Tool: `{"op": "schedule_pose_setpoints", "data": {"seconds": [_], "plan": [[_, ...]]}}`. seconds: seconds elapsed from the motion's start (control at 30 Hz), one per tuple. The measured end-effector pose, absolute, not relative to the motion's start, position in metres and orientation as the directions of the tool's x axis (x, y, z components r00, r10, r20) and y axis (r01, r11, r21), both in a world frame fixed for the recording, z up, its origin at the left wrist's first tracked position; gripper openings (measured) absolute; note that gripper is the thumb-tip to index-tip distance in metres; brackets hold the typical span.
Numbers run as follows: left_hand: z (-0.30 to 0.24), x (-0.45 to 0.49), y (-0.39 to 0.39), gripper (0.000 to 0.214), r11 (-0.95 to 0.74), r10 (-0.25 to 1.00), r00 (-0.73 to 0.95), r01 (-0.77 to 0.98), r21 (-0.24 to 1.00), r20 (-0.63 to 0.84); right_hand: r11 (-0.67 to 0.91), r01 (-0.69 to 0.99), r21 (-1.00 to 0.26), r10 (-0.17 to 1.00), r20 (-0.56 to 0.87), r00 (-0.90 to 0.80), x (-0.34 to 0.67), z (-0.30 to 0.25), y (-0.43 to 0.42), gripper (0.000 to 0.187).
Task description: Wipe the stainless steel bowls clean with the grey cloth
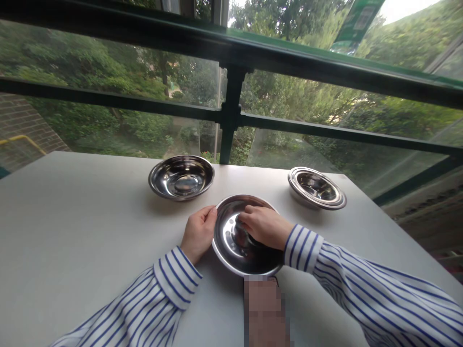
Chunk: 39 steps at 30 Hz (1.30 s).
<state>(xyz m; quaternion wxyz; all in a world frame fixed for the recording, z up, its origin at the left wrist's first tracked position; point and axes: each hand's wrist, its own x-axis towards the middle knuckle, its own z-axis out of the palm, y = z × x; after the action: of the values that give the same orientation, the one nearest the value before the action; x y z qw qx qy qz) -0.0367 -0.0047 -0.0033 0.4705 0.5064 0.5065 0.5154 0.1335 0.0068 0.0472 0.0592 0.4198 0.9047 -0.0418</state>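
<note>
A shiny stainless steel bowl (238, 255) is in front of me near the middle of the white table (119, 241). At its left side my left hand (198, 231) grips the rim, thumb on top and fingers curled below. My right hand (265, 225) reaches over the bowl's right side into its inside. Its fingers are bent and pressed together close to the bowl's bottom. Whatever they may hold is hidden by the hand. Both arms wear blue-and-white striped sleeves.
Behind the held bowl, a wide steel bowl (162, 187) stands to the left. Steel bowls (300, 195), apparently stacked, stand to the right. A pixelated phone-like object (265, 313) lies at the front. Dark green railings (231, 115) and glass border the table's far edge.
</note>
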Motion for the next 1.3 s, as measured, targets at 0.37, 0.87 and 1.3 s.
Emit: {"op": "schedule_pose_setpoints", "data": {"seconds": [0.37, 0.87, 1.3], "plan": [[-0.006, -0.038, -0.002, 0.031, -0.047, 0.998, -0.033, 0.038, 0.998, 0.048, 0.664, 0.746, -0.047, 0.740, -0.104, -0.665, 0.125, 0.042, 0.006, 0.021], [-0.006, -0.036, -0.002, 0.028, -0.055, 0.996, -0.073, 0.059, 0.997, 0.059, 0.657, 0.748, -0.098, 0.744, -0.074, -0.664, 0.115, 0.037, 0.009, 0.018], [-0.007, -0.034, -0.001, 0.027, -0.064, 0.995, -0.077, 0.057, 0.996, 0.068, 0.734, 0.655, -0.178, 0.541, -0.429, -0.723, 0.155, 0.071, -0.001, 0.024]]}}
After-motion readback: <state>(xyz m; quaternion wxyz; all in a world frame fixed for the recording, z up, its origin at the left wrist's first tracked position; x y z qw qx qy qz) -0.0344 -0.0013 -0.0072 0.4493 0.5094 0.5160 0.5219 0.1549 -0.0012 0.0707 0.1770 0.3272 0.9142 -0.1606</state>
